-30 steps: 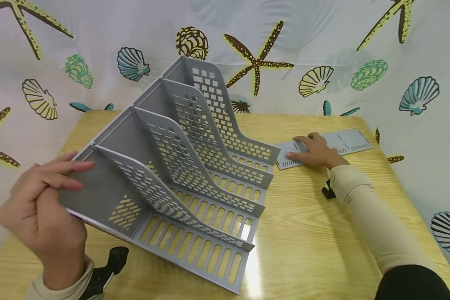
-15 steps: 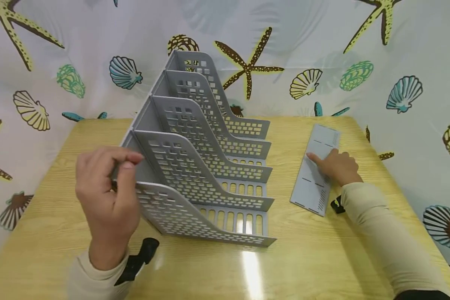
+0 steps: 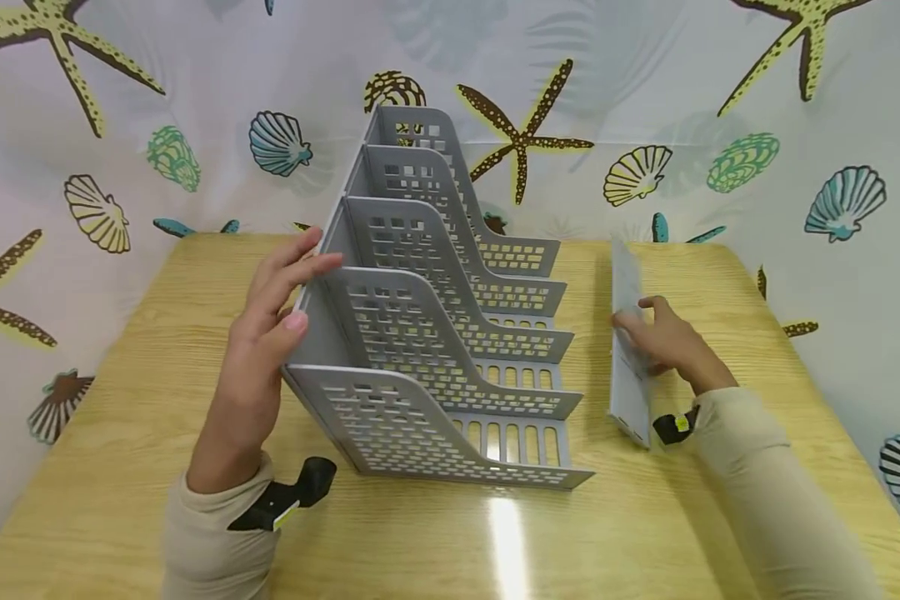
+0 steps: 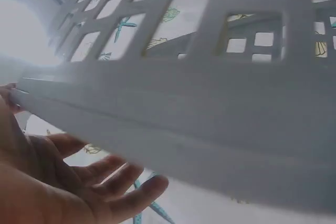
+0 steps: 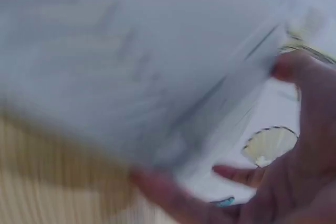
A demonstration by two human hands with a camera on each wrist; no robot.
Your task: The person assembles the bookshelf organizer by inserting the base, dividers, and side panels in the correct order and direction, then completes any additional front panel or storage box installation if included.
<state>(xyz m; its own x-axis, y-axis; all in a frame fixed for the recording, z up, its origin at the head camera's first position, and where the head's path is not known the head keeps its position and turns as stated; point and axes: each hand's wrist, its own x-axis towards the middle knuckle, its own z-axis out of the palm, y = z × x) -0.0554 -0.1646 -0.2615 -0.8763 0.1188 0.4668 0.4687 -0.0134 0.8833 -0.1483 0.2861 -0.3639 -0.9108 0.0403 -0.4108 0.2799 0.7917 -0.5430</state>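
A grey plastic file rack [image 3: 456,350], with several perforated dividers, stands on the table with its back panel to the left. My left hand [image 3: 258,333] rests against the rear edge of this rack, fingers extended. In the left wrist view, fingers [image 4: 113,182] lie loosely beside a grey edge of the rack [image 4: 173,93]. To the right, my right hand [image 3: 663,337] pinches a long flat grey panel [image 3: 627,375], which is tilted up on its long side. The right wrist view shows the panel [image 5: 173,40] blurred, between thumb and fingers.
The wooden table [image 3: 435,542] extends around the rack, with a strip of tabletop between rack and panel. Behind it hangs a white cloth [image 3: 487,50] printed with shells and starfish. A black wrist-camera mount [image 3: 315,482] sits on the left wrist.
The rack has been turned and set down level on the table. My left hand shifted along its back edge. The panel was swung lengthwise away from me, then tipped up from lying flat.
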